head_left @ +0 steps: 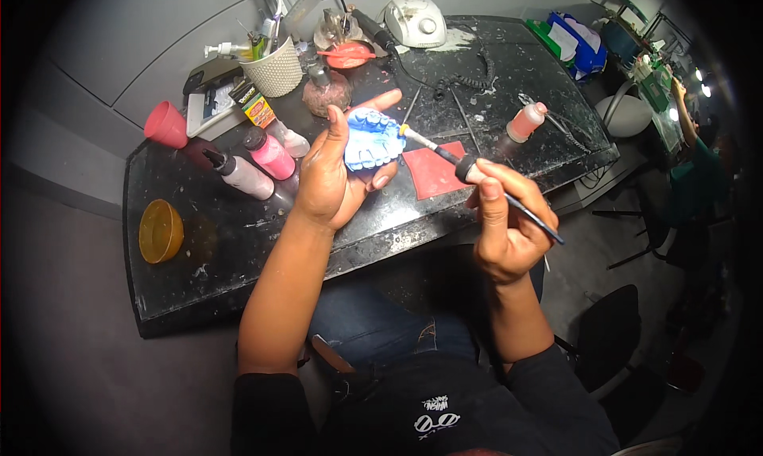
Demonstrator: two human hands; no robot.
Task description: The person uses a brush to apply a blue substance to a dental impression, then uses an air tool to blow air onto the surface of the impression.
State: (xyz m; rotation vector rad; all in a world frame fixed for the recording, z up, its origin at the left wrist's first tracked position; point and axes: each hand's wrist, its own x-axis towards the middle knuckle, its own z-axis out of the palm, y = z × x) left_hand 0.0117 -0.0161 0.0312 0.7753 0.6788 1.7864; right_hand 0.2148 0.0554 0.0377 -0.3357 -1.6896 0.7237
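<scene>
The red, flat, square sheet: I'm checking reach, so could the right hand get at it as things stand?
Probably yes: the right hand is near the sheet, which looks mostly uncovered, though that hand grips a slim, dark-handled brush.

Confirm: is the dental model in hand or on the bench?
In hand: the left hand holds the blue dental model between thumb and fingers.
</scene>
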